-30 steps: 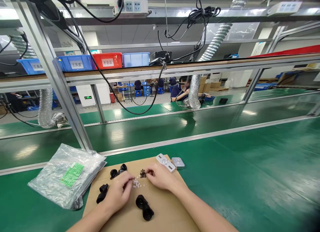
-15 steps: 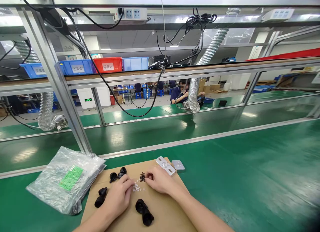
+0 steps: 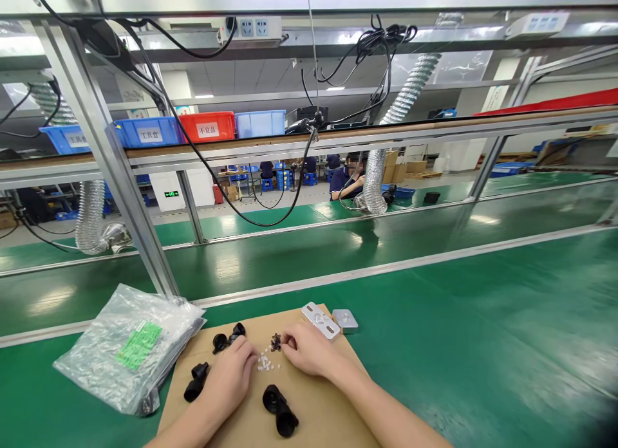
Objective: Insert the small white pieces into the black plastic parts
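Observation:
My left hand rests on a brown cardboard sheet, fingers curled together beside a scatter of small white pieces. Whatever its fingertips hold, if anything, is hidden. Opposite it, my right hand has thumb and fingers pinched at the edge of a little heap of tiny dark parts; I cannot make out what is between them. Black hollow plastic parts lie around the hands: one jointed piece in front, another left of my left hand, and more behind it.
A silver metal block with slots lies at the sheet's back right corner, beside a smaller square block. Left of the sheet is a clear plastic bag with a green label. Behind stands a metal frame post; a co-worker sits beyond.
Both hands stay nearly in place, with only slight finger movement over the small parts. The co-worker's arm across the bench has shifted. The view has moved very slightly.

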`<action>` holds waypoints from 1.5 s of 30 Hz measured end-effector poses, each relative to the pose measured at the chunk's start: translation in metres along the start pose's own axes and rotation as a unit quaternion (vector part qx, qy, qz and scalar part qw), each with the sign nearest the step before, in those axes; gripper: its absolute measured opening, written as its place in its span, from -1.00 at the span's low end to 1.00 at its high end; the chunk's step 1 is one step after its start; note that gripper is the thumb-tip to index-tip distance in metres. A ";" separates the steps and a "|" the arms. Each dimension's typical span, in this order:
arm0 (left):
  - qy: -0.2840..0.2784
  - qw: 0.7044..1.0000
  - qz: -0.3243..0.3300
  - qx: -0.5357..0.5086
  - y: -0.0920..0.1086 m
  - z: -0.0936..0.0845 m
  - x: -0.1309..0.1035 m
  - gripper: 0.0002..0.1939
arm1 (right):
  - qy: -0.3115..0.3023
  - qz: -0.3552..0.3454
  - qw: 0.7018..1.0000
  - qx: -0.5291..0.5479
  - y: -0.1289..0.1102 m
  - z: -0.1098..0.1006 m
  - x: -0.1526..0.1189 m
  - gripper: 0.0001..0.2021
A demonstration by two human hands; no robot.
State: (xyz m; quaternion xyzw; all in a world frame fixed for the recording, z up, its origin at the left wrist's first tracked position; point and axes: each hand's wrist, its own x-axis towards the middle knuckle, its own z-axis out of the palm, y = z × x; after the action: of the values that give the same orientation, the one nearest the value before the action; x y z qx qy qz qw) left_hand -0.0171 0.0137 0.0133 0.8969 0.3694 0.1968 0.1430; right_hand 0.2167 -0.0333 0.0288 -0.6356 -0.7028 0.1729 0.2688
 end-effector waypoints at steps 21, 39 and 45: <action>-0.032 0.771 -0.181 -0.610 0.007 0.028 0.004 -0.46 | 0.022 -0.112 0.964 0.239 -0.023 0.027 -0.005 -0.92; -0.044 0.757 -0.163 -0.631 0.012 0.031 0.002 -0.50 | 0.059 -0.142 0.970 0.188 -0.020 0.028 -0.003 -0.89; -0.030 0.744 -0.187 -0.641 0.014 0.028 0.004 -0.44 | 0.071 -0.196 0.971 0.115 -0.025 0.026 -0.006 -0.84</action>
State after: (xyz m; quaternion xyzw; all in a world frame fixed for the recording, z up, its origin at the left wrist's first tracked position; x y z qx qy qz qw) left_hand 0.0068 0.0042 -0.0044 0.5119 0.3123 0.3292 0.7294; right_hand 0.1816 -0.0404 0.0220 -0.4609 -0.7680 0.1512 0.4182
